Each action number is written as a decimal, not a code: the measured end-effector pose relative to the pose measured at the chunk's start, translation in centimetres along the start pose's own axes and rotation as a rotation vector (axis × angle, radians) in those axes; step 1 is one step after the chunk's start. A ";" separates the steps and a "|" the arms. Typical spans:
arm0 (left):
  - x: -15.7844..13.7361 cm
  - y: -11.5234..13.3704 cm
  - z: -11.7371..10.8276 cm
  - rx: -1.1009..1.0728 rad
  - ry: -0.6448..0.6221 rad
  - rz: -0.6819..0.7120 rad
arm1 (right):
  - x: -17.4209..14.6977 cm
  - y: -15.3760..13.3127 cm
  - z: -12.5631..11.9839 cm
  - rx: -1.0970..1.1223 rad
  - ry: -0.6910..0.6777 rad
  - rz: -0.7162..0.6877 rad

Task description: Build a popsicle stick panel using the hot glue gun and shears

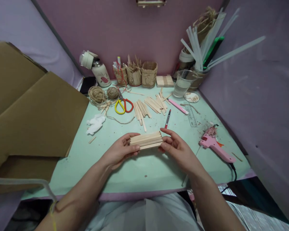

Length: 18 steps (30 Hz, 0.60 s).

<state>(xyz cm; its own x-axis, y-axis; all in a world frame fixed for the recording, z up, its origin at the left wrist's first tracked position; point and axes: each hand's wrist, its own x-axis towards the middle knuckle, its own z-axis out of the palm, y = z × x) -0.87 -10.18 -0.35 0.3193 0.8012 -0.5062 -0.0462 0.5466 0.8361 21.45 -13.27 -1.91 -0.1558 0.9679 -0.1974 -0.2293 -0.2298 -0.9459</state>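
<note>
A small panel of popsicle sticks, laid side by side, is held just above the table's near half. My left hand grips its left end, thumb along the near edge and fingers behind. At the right end, my right hand closes on it with thumb and fingers. Just beyond the panel lie loose popsicle sticks in a spread pile. A red and grey pen rests near my right fingertips.
Right of my hands lies a pink glue gun; a pink cutter and clear ruler are farther back. Scissors, twine and a water cup stand behind. A cardboard box covers the left side.
</note>
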 end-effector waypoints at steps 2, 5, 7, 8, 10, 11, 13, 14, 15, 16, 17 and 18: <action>-0.1 0.3 0.2 -0.068 -0.004 -0.061 | 0.0 -0.1 0.0 0.003 0.030 0.008; -0.2 0.3 0.4 -0.120 -0.001 -0.086 | 0.0 0.0 0.1 -0.004 0.078 0.021; -0.3 0.3 0.6 -0.127 0.009 -0.083 | -0.1 0.2 0.2 -0.005 0.100 0.021; -0.3 0.2 0.7 -0.123 0.015 -0.074 | -0.2 0.3 0.2 -0.006 0.107 0.018; -0.3 0.0 0.8 -0.102 0.022 -0.033 | -0.3 0.5 0.2 -0.011 0.114 0.003; -0.2 -0.1 0.9 -0.090 0.022 -0.002 | -0.3 0.5 0.2 -0.009 0.112 -0.007; -0.2 -0.3 0.9 -0.064 0.012 0.072 | -0.4 0.7 0.2 0.002 0.105 -0.024; -0.2 -0.5 1.0 -0.051 0.009 0.111 | -0.5 0.8 0.1 0.010 0.103 -0.031; -0.2 -0.6 1.0 -0.035 0.011 0.148 | -0.5 0.9 0.1 0.017 0.105 -0.036; -0.2 -0.8 1.0 -0.019 0.018 0.183 | -0.5 1.0 0.1 0.024 0.109 -0.037; -0.3 -0.9 1.1 -0.004 0.028 0.215 | -0.5 1.1 0.2 0.030 0.118 -0.036; -0.3 -1.0 1.1 0.011 0.041 0.241 | -0.5 1.2 0.2 0.037 0.132 -0.034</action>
<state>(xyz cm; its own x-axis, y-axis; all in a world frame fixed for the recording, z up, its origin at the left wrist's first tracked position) 0.13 -11.23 -0.83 0.2611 0.9176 -0.2997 -0.1062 0.3359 0.9359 21.02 -14.09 -2.91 -0.0206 0.9796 -0.1999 -0.2676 -0.1980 -0.9430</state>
